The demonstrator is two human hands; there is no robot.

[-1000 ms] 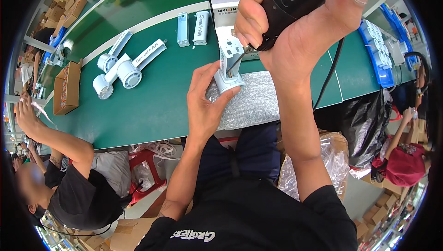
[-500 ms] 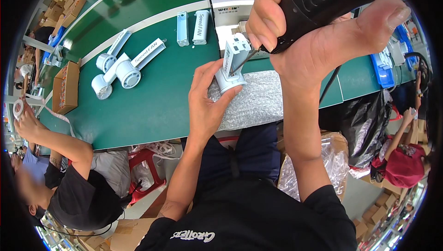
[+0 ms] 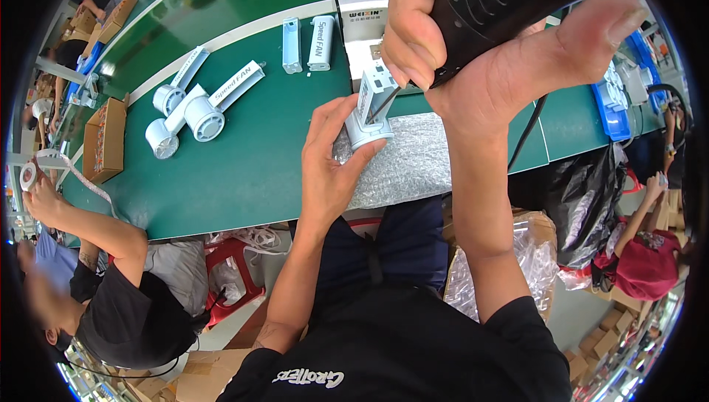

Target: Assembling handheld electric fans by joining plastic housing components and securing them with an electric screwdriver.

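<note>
My left hand [image 3: 332,158] grips the round base of a pale blue plastic fan housing [image 3: 371,110], which stands on a sheet of bubble wrap [image 3: 413,160]. In my right hand [image 3: 480,92] is a black electric screwdriver [image 3: 487,14], held with the fingers wrapped round it and the thumb stretched out to the right. Its thin bit slants down to the left into the open side of the housing's upright handle. The very tip of the bit is hidden inside. Left of my left hand lie several light blue fan housings [image 3: 204,118] with handles.
Two handle shells [image 3: 320,44] stand beside a white-fronted machine [image 3: 362,25] behind the housing. A cardboard box [image 3: 105,140] of small parts is at the left. A blue tray [image 3: 614,103] sits at the right. Co-workers sit on both sides; a black cable [image 3: 528,132] hangs by my right forearm.
My right hand and the screwdriver have shifted slightly left, with the bit still in the housing. My left hand keeps its hold almost unmoved.
</note>
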